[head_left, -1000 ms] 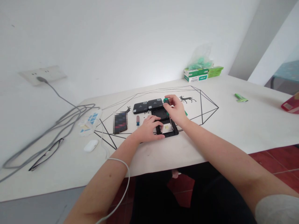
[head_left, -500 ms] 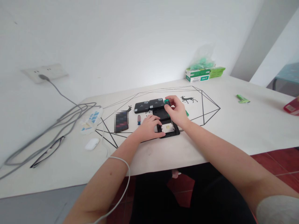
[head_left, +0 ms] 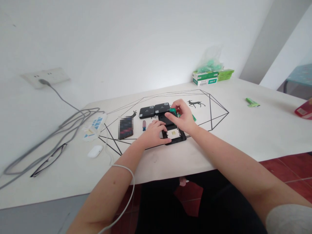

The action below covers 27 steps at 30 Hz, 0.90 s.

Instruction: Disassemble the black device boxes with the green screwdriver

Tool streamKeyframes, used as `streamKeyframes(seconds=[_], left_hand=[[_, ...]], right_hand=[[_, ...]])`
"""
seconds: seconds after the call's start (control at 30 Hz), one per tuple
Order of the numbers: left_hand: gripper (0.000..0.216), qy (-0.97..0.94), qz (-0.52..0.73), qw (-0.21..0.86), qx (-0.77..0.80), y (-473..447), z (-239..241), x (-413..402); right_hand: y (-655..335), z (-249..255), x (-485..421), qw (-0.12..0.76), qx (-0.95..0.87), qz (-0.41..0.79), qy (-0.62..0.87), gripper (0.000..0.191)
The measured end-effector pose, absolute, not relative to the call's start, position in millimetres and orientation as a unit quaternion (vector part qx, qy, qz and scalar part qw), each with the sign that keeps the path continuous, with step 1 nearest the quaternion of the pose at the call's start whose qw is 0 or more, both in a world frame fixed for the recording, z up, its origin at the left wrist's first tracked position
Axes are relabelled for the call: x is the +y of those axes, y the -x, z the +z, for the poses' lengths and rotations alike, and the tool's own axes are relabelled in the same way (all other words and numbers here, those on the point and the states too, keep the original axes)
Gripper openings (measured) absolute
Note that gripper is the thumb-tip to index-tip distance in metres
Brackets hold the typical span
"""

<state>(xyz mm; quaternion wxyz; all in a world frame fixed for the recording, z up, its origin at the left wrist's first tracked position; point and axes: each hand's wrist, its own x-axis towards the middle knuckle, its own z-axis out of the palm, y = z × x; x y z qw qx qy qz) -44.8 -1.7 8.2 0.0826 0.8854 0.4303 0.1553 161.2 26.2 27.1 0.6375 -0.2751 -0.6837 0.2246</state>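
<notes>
A black open device case (head_left: 183, 137) with a silvery plate (head_left: 173, 133) inside lies near the table's front. My left hand (head_left: 153, 134) grips its left side, fingers bent at the rim and thumb at the front corner. Above it, my right hand (head_left: 184, 115) is closed around the green-topped handle of a screwdriver (head_left: 173, 110), whose tip I cannot make out. A black cover piece (head_left: 164, 119) lies just behind the case, partly hidden by my hands. Two black boxes (head_left: 147, 112) sit side by side behind that. A small red and blue screwdriver (head_left: 144, 125) lies left of my left hand.
A pixelated dark phone-like object (head_left: 126, 127) lies to the left. Farther left are a white earbud case (head_left: 95, 151), a power strip (head_left: 94, 126), grey cables (head_left: 58, 143) and glasses (head_left: 50, 160). Green boxes (head_left: 206, 76) stand against the wall; a green packet (head_left: 253, 102) lies right.
My right hand has tilted the screwdriver, its green top now leaning left and lower. The left hand stays on the case. The whole view has shifted slightly.
</notes>
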Motion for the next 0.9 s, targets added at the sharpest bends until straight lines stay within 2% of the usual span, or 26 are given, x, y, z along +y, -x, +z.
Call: streamKeyframes(seconds=[0.3, 0.5, 0.73, 0.9], left_hand=[[0.04, -0.887, 0.162, 0.087, 0.424, 46.9, 5.4, 0.1], [0.04, -0.891, 0.167, 0.081, 0.414, 47.4, 5.1, 0.2], [0.039, -0.891, 0.158, 0.081, 0.417, 47.3, 5.6, -0.1], [0.039, -0.891, 0.158, 0.084, 0.418, 47.3, 5.0, 0.4]], right_hand=[[-167.0, 37.2, 37.3, 0.663, -0.577, 0.42, 0.227, 0.032], [-171.5, 40.8, 35.7, 0.579, -0.543, 0.579, 0.183, 0.014], [-171.3, 47.3, 30.1, 0.532, -0.516, 0.657, 0.138, 0.016], [-172.9, 48.0, 29.4, 0.503, -0.521, 0.682, 0.1, 0.01]])
